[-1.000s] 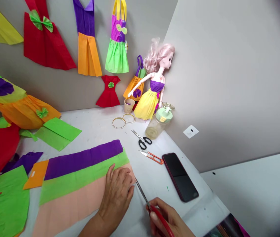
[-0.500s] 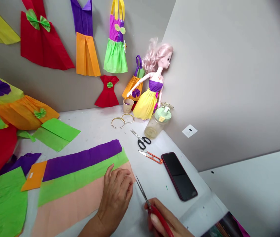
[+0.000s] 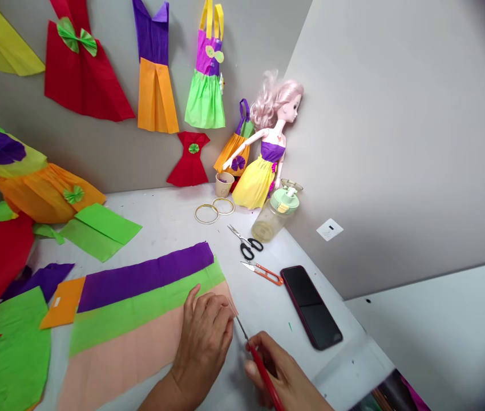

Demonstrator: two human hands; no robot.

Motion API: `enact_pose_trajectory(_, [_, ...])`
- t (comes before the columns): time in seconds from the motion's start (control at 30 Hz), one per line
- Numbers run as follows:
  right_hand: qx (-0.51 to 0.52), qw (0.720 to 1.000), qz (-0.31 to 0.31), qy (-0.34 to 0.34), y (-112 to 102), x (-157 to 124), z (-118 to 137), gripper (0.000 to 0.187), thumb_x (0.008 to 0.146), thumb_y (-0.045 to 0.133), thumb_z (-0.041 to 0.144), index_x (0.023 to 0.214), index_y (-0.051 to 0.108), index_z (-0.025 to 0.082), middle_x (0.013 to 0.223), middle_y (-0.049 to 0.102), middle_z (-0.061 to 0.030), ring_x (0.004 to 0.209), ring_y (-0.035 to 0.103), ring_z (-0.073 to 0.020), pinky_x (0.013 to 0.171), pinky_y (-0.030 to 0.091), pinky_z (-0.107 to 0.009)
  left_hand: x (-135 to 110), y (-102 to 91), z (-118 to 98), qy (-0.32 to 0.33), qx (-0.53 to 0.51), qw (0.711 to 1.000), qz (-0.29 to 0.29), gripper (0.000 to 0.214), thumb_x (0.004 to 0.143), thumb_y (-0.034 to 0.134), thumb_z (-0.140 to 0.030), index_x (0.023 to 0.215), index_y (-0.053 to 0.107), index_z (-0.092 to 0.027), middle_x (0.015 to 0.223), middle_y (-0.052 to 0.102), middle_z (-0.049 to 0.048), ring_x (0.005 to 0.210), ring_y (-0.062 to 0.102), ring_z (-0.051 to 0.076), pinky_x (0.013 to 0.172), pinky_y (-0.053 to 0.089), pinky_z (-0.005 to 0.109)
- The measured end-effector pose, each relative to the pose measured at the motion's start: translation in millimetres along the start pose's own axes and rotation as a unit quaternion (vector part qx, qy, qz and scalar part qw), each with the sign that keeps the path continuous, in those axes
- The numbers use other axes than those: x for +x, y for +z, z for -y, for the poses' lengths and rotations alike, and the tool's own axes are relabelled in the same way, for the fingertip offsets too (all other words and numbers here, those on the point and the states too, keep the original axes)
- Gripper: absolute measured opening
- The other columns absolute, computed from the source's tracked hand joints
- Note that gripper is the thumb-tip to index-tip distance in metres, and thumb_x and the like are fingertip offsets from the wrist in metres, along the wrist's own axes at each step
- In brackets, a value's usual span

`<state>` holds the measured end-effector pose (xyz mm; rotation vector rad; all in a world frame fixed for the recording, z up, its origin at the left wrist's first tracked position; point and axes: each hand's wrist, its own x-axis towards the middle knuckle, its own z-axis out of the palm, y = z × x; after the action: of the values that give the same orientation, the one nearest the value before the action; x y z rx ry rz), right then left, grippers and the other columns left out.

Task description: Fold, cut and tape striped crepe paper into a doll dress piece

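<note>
My left hand lies flat, fingers together, on the right end of a peach crepe-paper sheet. That sheet overlaps a green strip and a purple strip on the white table. The paper's right corner lifts slightly by my fingertips. My right hand grips red-handled scissors. Their blade tips reach the peach sheet's right edge, just beside my left fingers.
Black scissors, orange snips and a dark phone lie to the right. A doll, a lidded jar, a small cup and two rings stand at the back. Paper dresses hang on the wall; paper scraps lie at left.
My right hand has brought the red scissors left and up, so the blade tips now meet the peach sheet's edge. The left hand stays pressed on the paper.
</note>
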<state>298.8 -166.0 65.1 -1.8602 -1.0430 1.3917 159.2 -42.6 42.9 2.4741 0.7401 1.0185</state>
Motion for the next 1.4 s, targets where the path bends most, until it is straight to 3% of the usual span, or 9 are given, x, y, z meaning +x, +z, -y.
enact_pose_trajectory(0.53, [0.085, 0.996, -0.015, 0.029, 9, 8, -8, 0.060, 0.075, 0.052, 0.081, 0.085, 0.044, 0.022, 0.066, 0.038, 0.0068, 0.046, 0.037, -0.0069, 0.044, 0.044, -0.022, -1, 2.0, 2, -0.002, -0.009, 1.000, 0.010, 0.021, 0.088, 0.046, -0.002, 0.088, 0.058, -0.019, 0.092, 0.061, 0.0025, 0.093, 0.052, 0.019, 0.111, 0.026, 0.056])
enact_pose_trajectory(1.07, [0.042, 0.998, -0.038, 0.019, 5, 6, -3, 0.062, 0.077, 0.047, 0.083, 0.078, 0.044, 0.021, 0.063, 0.036, 0.0055, 0.058, 0.037, -0.0099, 0.049, 0.032, -0.020, 1, 0.9, 1, 0.013, 0.008, 1.000, -0.005, 0.020, 0.089, 0.045, -0.003, 0.086, 0.058, -0.019, 0.090, 0.062, 0.0034, 0.091, 0.053, 0.019, 0.109, 0.028, 0.056])
enact_pose_trajectory(1.27, [0.053, 0.998, -0.004, 0.031, 5, 6, -3, 0.061, 0.078, 0.046, 0.083, 0.077, 0.039, 0.022, 0.061, 0.037, 0.0063, 0.055, 0.034, -0.0084, 0.046, 0.027, -0.020, 3, -0.3, 1, 0.004, -0.002, 1.000, -0.004, 0.021, 0.090, 0.044, -0.004, 0.090, 0.059, -0.020, 0.088, 0.062, 0.0023, 0.090, 0.054, 0.019, 0.109, 0.030, 0.055])
enact_pose_trajectory(1.4, [0.127, 0.989, 0.033, 0.071, 7, 4, -2, 0.060, 0.078, 0.045, 0.083, 0.083, 0.036, 0.024, 0.062, 0.038, 0.0082, 0.047, 0.032, -0.0062, 0.042, 0.026, -0.020, 4, -1.5, -1, -0.001, -0.007, 1.000, -0.002, 0.021, 0.091, 0.044, -0.004, 0.087, 0.059, -0.020, 0.089, 0.062, 0.0023, 0.091, 0.054, 0.019, 0.109, 0.030, 0.055])
